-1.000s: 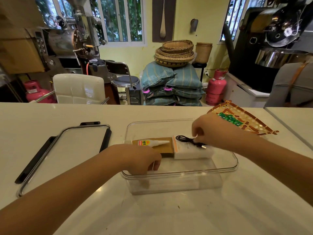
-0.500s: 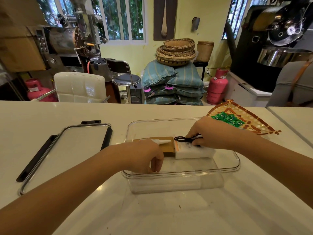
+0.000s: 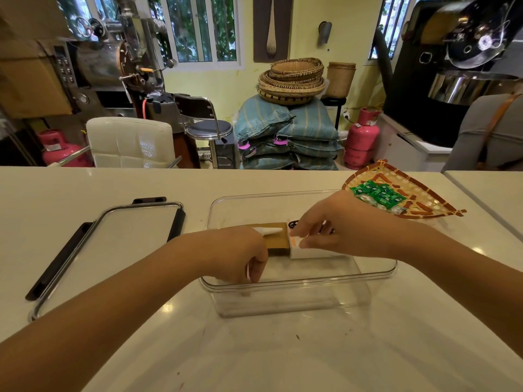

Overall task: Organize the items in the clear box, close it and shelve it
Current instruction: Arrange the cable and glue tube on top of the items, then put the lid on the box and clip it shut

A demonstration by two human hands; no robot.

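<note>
Head view: the clear box (image 3: 297, 281) stands open near the middle of the white tabletop (image 3: 283, 349), a shallow see-through rectangle with a rounded rim. Inside it, toward the far side, a brown box (image 3: 278, 244) and a white box (image 3: 308, 253) lie side by side, touching. A white glue tube (image 3: 270, 230) lies across the brown box, its nozzle pointing right. The left hand (image 3: 240, 253) curls over the tube's base, fingers bent down into the box; how firmly it grips cannot be told. The right hand (image 3: 331, 224) pinches a black cable (image 3: 293, 223) on top of the white box. The clear lid (image 3: 113, 244) with black latches lies flat left of the box. A woven tray (image 3: 424, 205) holding green packets (image 3: 376, 193) sits at the right rear. Beyond are stacked sacks, baskets, pink gas cylinders and roasting machines.
</note>
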